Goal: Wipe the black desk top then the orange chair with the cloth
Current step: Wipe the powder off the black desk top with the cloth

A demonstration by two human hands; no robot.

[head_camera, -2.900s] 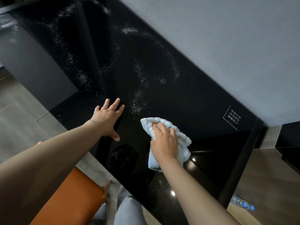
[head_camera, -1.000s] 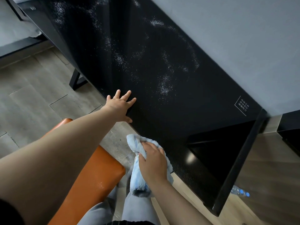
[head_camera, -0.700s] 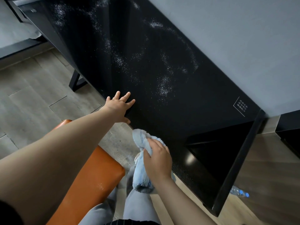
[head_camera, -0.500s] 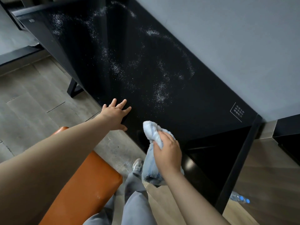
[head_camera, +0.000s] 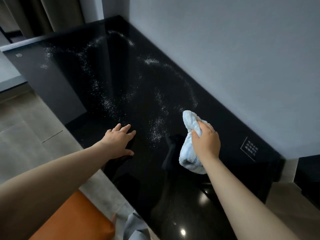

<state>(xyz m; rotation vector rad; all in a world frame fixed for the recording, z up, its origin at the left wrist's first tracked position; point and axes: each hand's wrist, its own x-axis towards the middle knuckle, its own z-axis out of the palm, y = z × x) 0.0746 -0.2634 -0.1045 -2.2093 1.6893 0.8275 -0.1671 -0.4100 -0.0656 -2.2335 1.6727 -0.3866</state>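
The glossy black desk top (head_camera: 131,70) runs from upper left to lower right, streaked with white powder (head_camera: 156,129) across its middle and far part. My right hand (head_camera: 206,140) grips a bunched light blue cloth (head_camera: 189,155) above the desk's right side, just right of a powder patch. My left hand (head_camera: 119,140) lies flat with fingers spread on the desk near its front edge. The orange chair (head_camera: 74,220) shows at the bottom left, partly hidden by my left forearm.
A grey wall (head_camera: 233,54) borders the desk along its far right side. A small white-printed label (head_camera: 250,149) sits on the desk by the wall. Grey floor tiles (head_camera: 26,135) lie to the left. My grey trouser leg (head_camera: 135,229) is below the desk edge.
My right hand has lifted the cloth from below the front edge, near my legs, up over the desk toward the wall. My left hand stays flat near the edge. The view has tilted upward.
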